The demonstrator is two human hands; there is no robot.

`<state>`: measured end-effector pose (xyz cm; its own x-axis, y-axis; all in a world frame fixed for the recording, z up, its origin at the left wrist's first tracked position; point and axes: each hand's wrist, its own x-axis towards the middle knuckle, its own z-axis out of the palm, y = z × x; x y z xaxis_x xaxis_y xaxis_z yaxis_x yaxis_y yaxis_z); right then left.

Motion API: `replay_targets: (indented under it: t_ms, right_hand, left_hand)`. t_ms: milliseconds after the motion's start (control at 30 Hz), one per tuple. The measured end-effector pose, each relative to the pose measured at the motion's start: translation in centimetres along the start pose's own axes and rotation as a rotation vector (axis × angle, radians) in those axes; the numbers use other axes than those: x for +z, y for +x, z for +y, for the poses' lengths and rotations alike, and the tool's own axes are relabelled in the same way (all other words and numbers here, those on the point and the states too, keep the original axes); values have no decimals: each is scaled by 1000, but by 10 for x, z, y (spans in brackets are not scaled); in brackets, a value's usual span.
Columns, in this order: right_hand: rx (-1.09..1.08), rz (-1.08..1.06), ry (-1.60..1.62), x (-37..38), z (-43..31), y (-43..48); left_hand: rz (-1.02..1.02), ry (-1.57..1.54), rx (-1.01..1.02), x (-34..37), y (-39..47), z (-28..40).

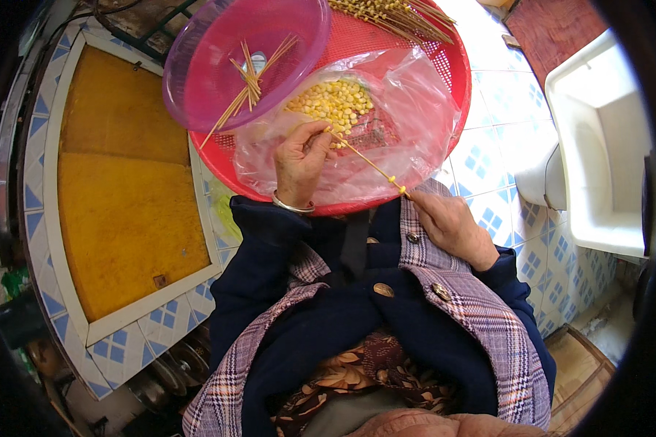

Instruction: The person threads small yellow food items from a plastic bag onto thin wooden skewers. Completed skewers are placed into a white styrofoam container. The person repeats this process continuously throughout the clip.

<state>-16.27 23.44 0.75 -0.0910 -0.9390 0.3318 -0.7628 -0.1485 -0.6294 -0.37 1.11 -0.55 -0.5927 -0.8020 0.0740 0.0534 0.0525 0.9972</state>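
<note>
A thin wooden skewer (363, 157) slants over a red plastic basket (229, 179). My right hand (454, 225) grips its lower end, where two yellow kernels (397, 184) are threaded, slightly apart. At the upper end, the thumb and forefinger of my left hand (302, 161) pinch a small yellow piece at the tip; the fingers partly hide it. Just beyond my left hand lies a pile of loose yellow kernels (333, 101) on a clear plastic bag (415, 109) spread inside the basket.
A purple translucent basin (191, 71) overlaps the basket's far left, with several bare skewers (250, 84) in it. Filled skewers (388, 13) lie at the basket's far side. To the left is a tiled surface with a yellow panel (131, 207); a white tub (585, 136) stands right.
</note>
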Motion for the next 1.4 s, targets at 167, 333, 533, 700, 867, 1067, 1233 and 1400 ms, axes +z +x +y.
replay_targets:
  t_ms: [167, 333, 533, 700, 867, 1067, 1233, 1400]
  right_hand:
    - [108, -64, 59, -3, -3, -1]
    - [109, -56, 77, -2, -4, 1]
    - [106, -49, 76, -1, -5, 3]
    - [26, 12, 91, 3, -3, 8]
    - [33, 7, 115, 4, -2, 9]
    - [43, 7, 120, 4, -3, 11]
    - [61, 2, 126, 3, -5, 11]
    - [74, 36, 136, 4, -2, 10]
  left_hand:
    - [41, 48, 82, 5, -2, 2]
    - [46, 50, 96, 6, -5, 7]
    - [42, 166, 142, 9, -11, 5]
    - [-59, 102, 202, 26, -27, 2]
    - [-134, 93, 186, 31, -34, 4]
    - [-155, 151, 193, 34, -35, 1]
    - [-151, 132, 190, 36, -37, -1]
    - [-132, 170, 122, 36, -37, 4]
